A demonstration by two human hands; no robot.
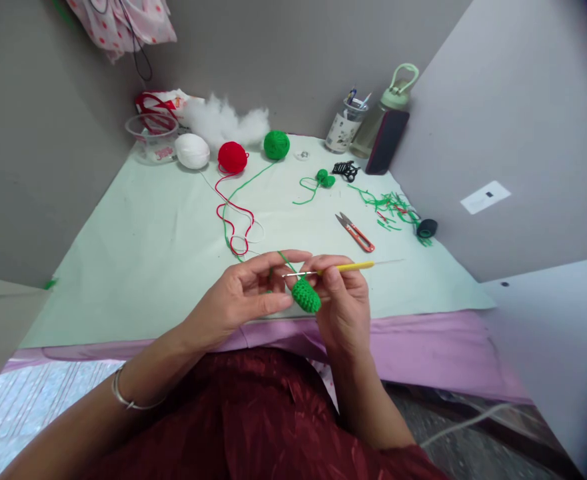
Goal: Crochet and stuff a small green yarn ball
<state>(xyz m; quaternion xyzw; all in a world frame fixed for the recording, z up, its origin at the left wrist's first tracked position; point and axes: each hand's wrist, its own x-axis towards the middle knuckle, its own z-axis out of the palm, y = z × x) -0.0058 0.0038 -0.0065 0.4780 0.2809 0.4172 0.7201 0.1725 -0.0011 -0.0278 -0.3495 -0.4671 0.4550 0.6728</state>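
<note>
A small green crochet piece point(306, 297), rounded and closely stitched, is held up over the table's front edge. My left hand point(238, 290) pinches its left side between thumb and fingers, and green yarn point(286, 259) runs over the raised forefinger. My right hand point(346, 300) is closed round a yellow-handled crochet hook point(356, 266) in a pencil-like grip. The hook's metal shaft lies across the top of the piece, its tip pointing left. Back on the table, a ball of green yarn point(276, 145) has a strand running toward my left hand.
Thread snips point(355, 232) lie ahead on the right, near green yarn scraps point(390, 203). Red yarn point(232, 158), white yarn point(192, 151) and fluffy stuffing point(226, 120) stand at the back. A phone point(388, 142) leans on a bottle point(373, 127) beside a pen cup point(344, 127).
</note>
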